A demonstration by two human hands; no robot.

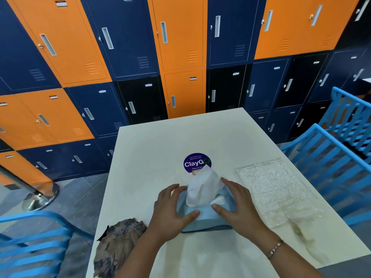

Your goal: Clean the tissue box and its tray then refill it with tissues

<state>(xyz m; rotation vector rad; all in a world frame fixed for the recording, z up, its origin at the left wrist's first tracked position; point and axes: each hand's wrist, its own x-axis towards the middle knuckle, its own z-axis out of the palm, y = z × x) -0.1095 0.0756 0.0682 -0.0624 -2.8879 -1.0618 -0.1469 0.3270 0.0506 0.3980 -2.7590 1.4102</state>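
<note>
A light blue tissue box (202,219) lies on the white table (152,149), near its front middle. A white tissue (202,187) stands up out of its top slot. My left hand (172,207) rests on the box's left side, thumb on the top. My right hand (239,203) presses against the box's right side, thumb on the top too. A clear, textured tray (275,187) lies flat on the table to the right of the box. A crumpled, stained cloth (118,245) sits at the table's front left edge.
A round purple sticker (195,161) is on the table behind the box. Blue slatted chairs stand at the right (337,149) and the front left (34,237). Orange, blue and black lockers (180,57) fill the wall behind. A metal stanchion base (40,197) stands on the floor at left.
</note>
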